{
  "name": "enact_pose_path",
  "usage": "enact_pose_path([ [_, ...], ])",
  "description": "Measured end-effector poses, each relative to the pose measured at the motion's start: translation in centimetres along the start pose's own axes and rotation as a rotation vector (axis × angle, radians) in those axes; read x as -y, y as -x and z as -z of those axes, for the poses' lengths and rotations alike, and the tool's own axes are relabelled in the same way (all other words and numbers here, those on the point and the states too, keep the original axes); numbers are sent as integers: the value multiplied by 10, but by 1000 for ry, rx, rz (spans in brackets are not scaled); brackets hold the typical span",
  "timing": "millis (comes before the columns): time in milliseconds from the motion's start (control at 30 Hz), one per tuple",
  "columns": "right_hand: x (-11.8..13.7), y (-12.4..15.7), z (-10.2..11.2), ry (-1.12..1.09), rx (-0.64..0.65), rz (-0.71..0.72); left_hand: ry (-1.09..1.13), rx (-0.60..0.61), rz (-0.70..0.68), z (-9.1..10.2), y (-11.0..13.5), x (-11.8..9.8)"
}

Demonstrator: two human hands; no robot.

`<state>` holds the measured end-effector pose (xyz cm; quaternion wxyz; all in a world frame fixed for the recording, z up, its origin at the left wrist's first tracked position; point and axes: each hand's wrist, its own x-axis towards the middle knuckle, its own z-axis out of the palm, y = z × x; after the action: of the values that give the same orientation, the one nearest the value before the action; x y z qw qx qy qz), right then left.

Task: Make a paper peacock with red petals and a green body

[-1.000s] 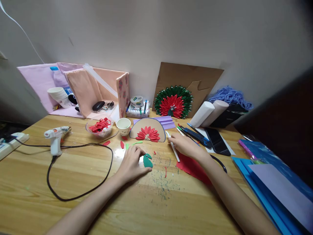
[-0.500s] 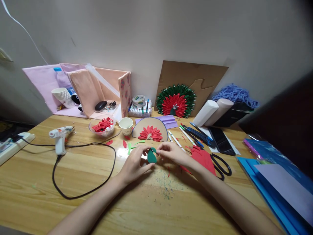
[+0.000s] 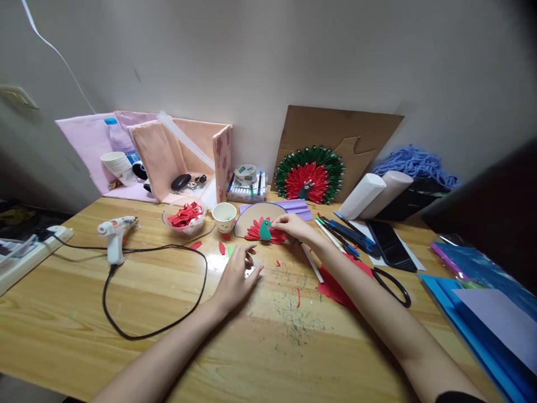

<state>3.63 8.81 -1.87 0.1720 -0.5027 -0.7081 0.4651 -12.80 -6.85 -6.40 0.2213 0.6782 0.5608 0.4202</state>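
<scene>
My right hand (image 3: 293, 226) pinches a small green peacock-body cutout (image 3: 265, 229) and holds it against the red petals on a half-round cardboard piece (image 3: 257, 214). My left hand (image 3: 237, 275) rests flat on the wooden table (image 3: 251, 341) with its fingers stretched out, near green and red paper scraps (image 3: 225, 248). It holds nothing. A white pen (image 3: 312, 263) lies just right of my right wrist.
A glue gun (image 3: 111, 235) with a looping black cord lies at the left. A bowl of red petals (image 3: 185, 217), a paper cup (image 3: 224, 216), a finished peacock fan (image 3: 309, 180), pens, scissors (image 3: 392, 284), red paper and blue sheets (image 3: 482, 313) surround the work area.
My right hand has carried the green cutout from between both hands up to the red petals on the cardboard. My left hand let go and now lies flat on the table.
</scene>
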Motion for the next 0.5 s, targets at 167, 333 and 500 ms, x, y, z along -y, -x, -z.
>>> enact_pose_path([
  [167, -6, -14, -2, 48, 10, -7, -22, 10, -18, 0, 1, 0],
  [333, -9, -19, -3, 80, -43, -19, -8, 25, -21, 0, 1, -2],
  [500, -8, -16, -6, 76, -79, -34, -2, 27, -30, 1, 1, -3],
])
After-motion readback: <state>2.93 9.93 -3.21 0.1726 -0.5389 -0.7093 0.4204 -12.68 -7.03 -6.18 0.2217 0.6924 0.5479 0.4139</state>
